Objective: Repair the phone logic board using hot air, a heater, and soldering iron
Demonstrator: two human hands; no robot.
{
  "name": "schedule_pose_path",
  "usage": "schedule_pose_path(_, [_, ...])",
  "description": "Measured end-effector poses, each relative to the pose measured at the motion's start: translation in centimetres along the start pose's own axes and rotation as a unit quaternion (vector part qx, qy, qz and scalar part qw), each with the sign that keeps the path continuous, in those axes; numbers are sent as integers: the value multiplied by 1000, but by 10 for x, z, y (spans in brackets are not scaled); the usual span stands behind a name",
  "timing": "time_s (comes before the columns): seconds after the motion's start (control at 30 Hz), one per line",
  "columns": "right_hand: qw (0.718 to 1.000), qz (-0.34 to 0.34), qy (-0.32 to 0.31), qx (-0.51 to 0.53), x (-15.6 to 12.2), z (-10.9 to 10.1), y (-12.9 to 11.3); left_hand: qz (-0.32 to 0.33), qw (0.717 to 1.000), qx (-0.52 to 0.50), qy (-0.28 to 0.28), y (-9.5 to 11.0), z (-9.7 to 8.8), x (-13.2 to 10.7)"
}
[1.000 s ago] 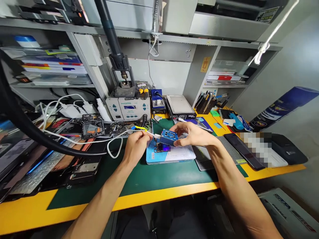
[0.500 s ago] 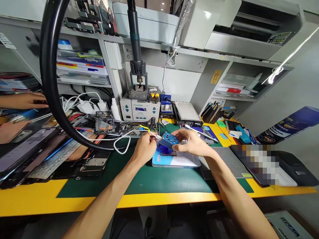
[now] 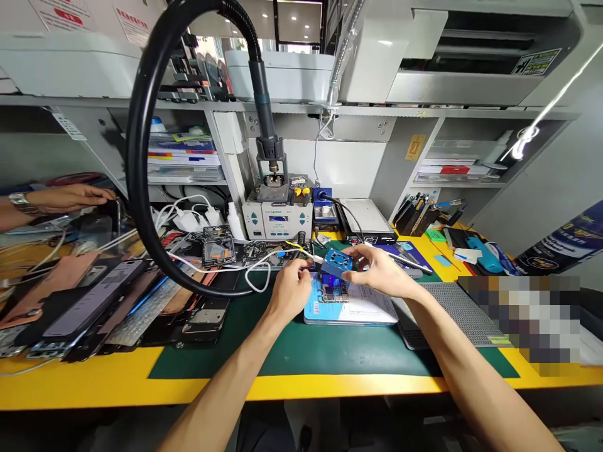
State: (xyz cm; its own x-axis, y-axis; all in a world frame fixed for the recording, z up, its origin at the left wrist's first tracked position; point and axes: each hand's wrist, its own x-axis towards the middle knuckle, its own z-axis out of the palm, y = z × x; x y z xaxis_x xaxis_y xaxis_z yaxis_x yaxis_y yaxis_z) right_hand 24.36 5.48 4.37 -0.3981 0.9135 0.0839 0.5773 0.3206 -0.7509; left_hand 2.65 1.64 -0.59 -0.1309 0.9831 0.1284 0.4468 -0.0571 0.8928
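Note:
My right hand (image 3: 377, 269) grips a small blue UV lamp (image 3: 338, 262) with a round fan grille on top, thumb in front and fingers behind. Blue-violet light from its underside falls on a phone circuit board (image 3: 333, 290), which lies on a blue-and-white booklet (image 3: 325, 311). A white cable (image 3: 257, 274) runs to the lamp's left side. Just left of the lamp, near the cable's plug, my left hand (image 3: 291, 287) is closed with its fingers curled together. What it pinches, if anything, is hidden.
A green mat (image 3: 282, 351) covers the yellow bench. Phone parts (image 3: 89, 301) pile up at left, near another person's hand (image 3: 75, 199). Behind stand a grey rework station (image 3: 277, 220) and a black gooseneck arm (image 3: 136, 157). A perforated grey plate (image 3: 452, 311) lies at right.
The camera view has shifted, moving the scene right and down in the picture. My left hand sits slightly farther from the plug. The other person's hand now reaches further into view.

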Motion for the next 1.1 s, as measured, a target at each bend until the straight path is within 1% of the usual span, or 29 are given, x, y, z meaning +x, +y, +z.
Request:
schedule_pose_path(0.13, [1000, -2, -12, 9, -1, -10, 5, 8, 1000, 8, 7, -2, 1, -1])
schedule_pose_path(0.3, [1000, -6, -27, -6, -4, -22, 9, 19, 1000, 10, 17, -3, 0, -3])
schedule_pose_path(0.5, [999, 0, -53, -1, -5, -27, 7, 28, 999, -7, 30, 0, -2, -4])
schedule_pose_path(0.67, [998, 0, -54, 16, -3, -21, 7, 33, 998, -24, 41, 2, -3, -4])
schedule_pose_path(0.8, [999, -2, -37, 24, 0, -8, 8, 34, 998, -30, 49, 2, -4, -3])
schedule_pose_path(0.93, [999, 7, -26, 39, 1, 4, 4, 32, 998, -25, 56, 4, -4, -4])
schedule_pose_path(1.1, [999, 9, 2, 42, 4, 10, 2, 27, 998, -14, 55, 5, -5, -5])
